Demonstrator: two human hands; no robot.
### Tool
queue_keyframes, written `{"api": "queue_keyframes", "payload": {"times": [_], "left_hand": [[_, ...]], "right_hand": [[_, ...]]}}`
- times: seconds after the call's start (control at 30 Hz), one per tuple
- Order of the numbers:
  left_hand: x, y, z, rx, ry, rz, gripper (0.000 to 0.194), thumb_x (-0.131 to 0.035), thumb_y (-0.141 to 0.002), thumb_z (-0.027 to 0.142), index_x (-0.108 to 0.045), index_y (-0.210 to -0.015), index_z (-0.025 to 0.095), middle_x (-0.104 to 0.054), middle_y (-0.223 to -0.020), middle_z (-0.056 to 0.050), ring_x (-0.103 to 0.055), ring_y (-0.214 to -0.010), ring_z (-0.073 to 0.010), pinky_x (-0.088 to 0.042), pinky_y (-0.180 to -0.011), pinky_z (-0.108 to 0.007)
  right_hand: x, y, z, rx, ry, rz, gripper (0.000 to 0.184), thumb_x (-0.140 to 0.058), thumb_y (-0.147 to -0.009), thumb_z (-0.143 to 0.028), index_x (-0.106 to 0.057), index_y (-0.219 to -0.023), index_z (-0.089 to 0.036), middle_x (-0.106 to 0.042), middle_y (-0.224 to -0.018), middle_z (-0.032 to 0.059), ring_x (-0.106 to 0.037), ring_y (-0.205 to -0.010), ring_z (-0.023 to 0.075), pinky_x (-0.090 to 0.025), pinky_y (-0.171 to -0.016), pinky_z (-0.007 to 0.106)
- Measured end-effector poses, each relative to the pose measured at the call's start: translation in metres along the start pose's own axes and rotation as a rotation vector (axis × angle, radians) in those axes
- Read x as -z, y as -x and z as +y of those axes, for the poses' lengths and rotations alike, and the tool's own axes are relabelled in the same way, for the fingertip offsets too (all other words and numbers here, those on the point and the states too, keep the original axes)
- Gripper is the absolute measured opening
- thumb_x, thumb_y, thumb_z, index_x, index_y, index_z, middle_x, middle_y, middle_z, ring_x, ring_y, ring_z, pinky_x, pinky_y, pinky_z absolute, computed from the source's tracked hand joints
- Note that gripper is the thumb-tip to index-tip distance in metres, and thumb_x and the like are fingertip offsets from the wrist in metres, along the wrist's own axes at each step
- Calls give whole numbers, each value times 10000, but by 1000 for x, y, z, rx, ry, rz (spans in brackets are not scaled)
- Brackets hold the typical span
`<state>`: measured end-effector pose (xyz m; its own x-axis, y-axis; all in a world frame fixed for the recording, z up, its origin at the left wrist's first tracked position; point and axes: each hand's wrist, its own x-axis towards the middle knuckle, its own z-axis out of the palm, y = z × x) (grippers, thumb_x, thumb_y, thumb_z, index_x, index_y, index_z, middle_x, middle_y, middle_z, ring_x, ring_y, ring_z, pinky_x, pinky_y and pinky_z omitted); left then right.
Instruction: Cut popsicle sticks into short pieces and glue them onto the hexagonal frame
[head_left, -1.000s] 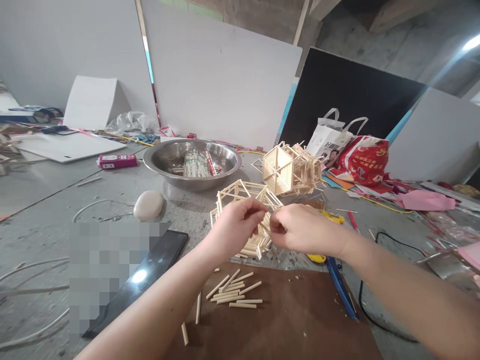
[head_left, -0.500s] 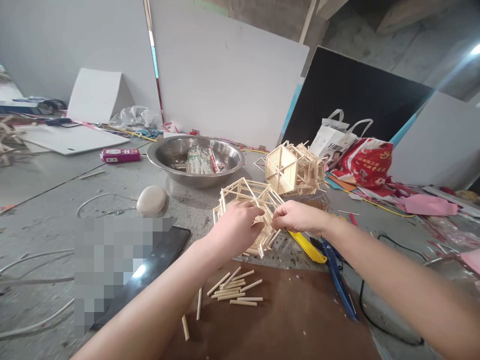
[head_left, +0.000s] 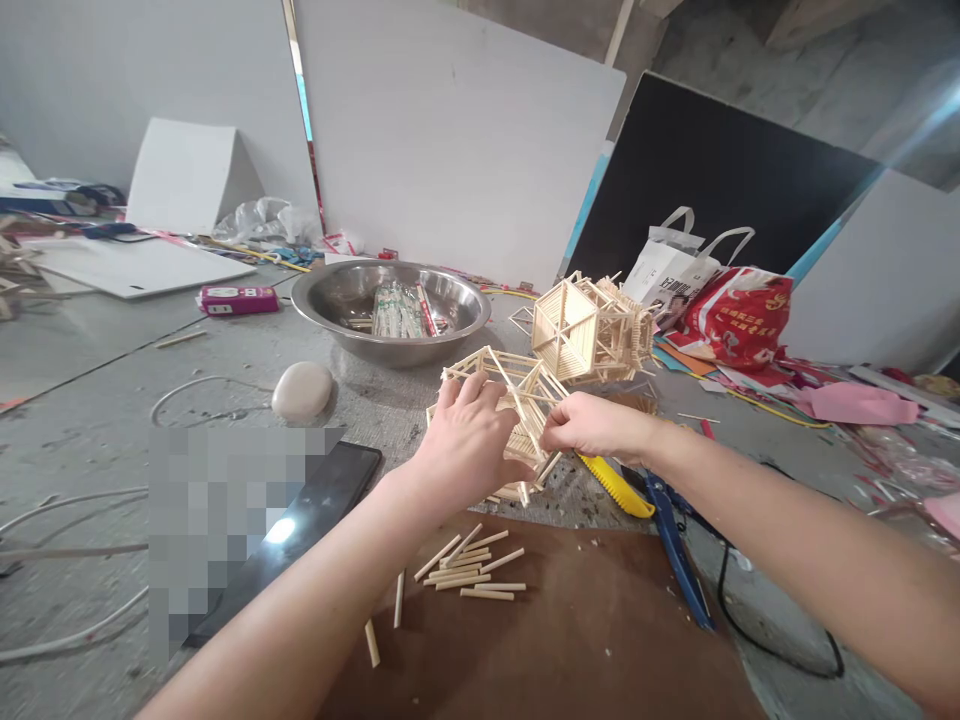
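Observation:
My left hand (head_left: 466,440) wraps its fingers around the near side of a hexagonal frame built of thin wooden sticks (head_left: 517,385), which rests on the grey floor. My right hand (head_left: 592,425) is pinched shut against the frame's right side, on one of its sticks. A second, more finished stick structure (head_left: 589,330) stands just behind. Several loose cut sticks (head_left: 469,572) lie on the brown board (head_left: 570,640) in front of me.
A steel bowl (head_left: 330,290) holding wrapped chopsticks sits behind left. A pale stone (head_left: 301,390), a dark phone (head_left: 322,495), a yellow cutter (head_left: 615,487), blue-handled pliers (head_left: 675,545) and a black cable (head_left: 757,620) lie around. Bags (head_left: 739,315) and white boards stand at the back.
My left hand has shifted from pinching at the frame's middle to gripping its top left edge. My right hand stays pinched at the right side. The yellow cutter came into view.

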<state>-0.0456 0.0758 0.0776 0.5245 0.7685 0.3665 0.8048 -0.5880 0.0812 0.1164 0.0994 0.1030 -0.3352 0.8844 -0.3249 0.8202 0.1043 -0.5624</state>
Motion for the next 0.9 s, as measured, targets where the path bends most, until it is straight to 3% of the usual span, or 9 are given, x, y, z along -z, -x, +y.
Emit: {"api": "queue_keyframes", "payload": {"times": [0.43, 0.9], "left_hand": [[-18, -2, 5, 21, -9, 93, 388, -574, -560, 547, -627, -749, 212, -538, -972, -67, -361, -988, -258, -197, -853, -431], [-20, -2, 6, 15, -8, 86, 379, -556, -577, 550, -610, -707, 199, -544, -962, -64, -363, -987, -249, -214, -843, -417]], "right_hand": [[-1, -3, 5, 23, 36, -17, 149, -469, -558, -292, -427, -499, -162, -274, -452, -64, -230, -440, 58, -175, -415, 219], [-1, -1, 1, 24, 72, -36, 135, -466, -555, -274, -434, -495, -157, -256, -445, -66, -213, -433, 53, -156, -419, 219]]}}
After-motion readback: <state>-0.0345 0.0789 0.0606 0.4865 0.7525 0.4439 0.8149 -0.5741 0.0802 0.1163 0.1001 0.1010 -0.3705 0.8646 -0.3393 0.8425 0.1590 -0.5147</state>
